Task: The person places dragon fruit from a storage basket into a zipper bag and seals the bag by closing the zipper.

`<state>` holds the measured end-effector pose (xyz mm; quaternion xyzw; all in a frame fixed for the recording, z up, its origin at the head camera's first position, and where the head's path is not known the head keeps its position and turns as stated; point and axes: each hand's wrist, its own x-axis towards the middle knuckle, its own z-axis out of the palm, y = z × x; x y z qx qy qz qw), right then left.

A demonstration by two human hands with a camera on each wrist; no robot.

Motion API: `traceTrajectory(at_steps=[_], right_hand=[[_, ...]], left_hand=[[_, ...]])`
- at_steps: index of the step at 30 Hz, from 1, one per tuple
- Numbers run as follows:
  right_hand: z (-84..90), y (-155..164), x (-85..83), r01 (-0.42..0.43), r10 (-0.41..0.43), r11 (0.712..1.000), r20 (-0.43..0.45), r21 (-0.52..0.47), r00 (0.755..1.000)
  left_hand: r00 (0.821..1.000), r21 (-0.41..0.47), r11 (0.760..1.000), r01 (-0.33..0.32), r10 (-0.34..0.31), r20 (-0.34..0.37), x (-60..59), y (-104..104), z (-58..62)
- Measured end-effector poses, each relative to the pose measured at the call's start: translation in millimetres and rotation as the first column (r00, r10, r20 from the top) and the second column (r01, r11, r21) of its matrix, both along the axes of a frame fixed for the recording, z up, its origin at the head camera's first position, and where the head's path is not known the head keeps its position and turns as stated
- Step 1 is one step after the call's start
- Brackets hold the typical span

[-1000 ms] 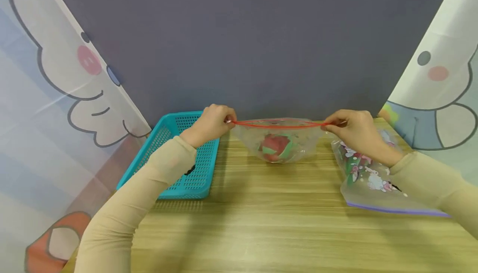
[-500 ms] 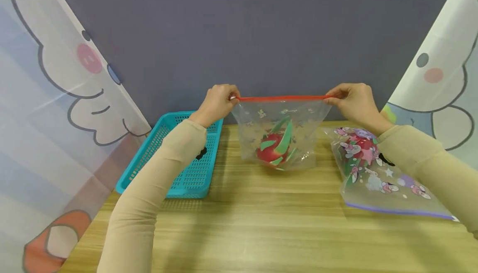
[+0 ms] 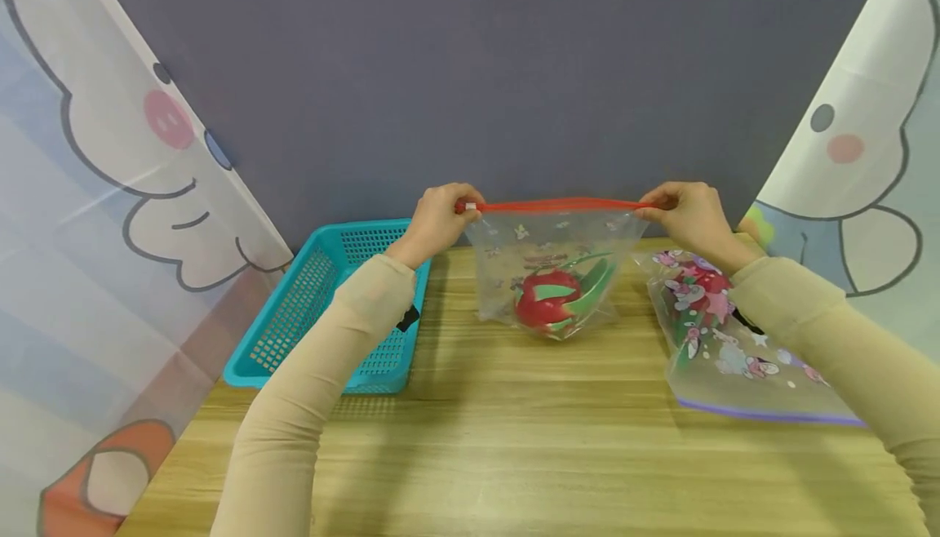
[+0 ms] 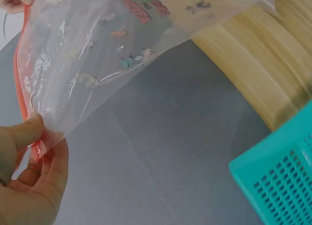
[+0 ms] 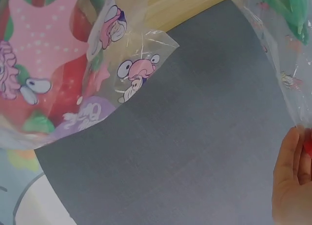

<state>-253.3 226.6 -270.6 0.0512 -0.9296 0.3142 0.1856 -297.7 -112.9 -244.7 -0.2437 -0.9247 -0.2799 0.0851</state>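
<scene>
A clear zip bag [image 3: 499, 268] with small printed figures hangs upright by its red zip strip, low over the wooden table. At the bottom of it lies a red dragon fruit [image 3: 534, 302] with green leafy scales. My left hand [image 3: 441, 217] pinches the strip's left end, where a small white piece shows at the fingertips. In the left wrist view, thumb and fingers of that left hand [image 4: 36, 173] close on the bag's red corner. The strip's right end is pinched by my right hand [image 3: 693, 215]; the right wrist view shows only part of this right hand [image 5: 290, 181].
A turquoise basket [image 3: 294, 333] stands on the left, partly behind the left sleeve. To the right, under the right forearm, lies a second printed bag [image 3: 742, 382] with a purple zip and a red and green fruit inside. A grey panel [image 3: 470, 72] rises behind the table.
Both hands raised the bag from a lower, tilted position, then came down slightly. The dragon fruit has turned inside, its leaves now pointing right. Both hands have kept their pinch.
</scene>
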Motion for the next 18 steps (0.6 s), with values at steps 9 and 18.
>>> traceTrajectory(at_steps=[9, 18], right_hand=[[-2.4, -7, -2.6, -0.008, 0.013, 0.997, 0.068, -0.077, 0.998], [-0.7, -7, -0.9, -0.020, 0.027, 0.997, 0.099, -0.072, 0.995]], left_hand=[[0.989, 0.299, 0.951, -0.075, 0.033, 0.144, -7.9, -17, -9.0], [0.978, 0.414, 0.905, -0.095, 0.009, 0.206, -8.5, -17, -13.6]])
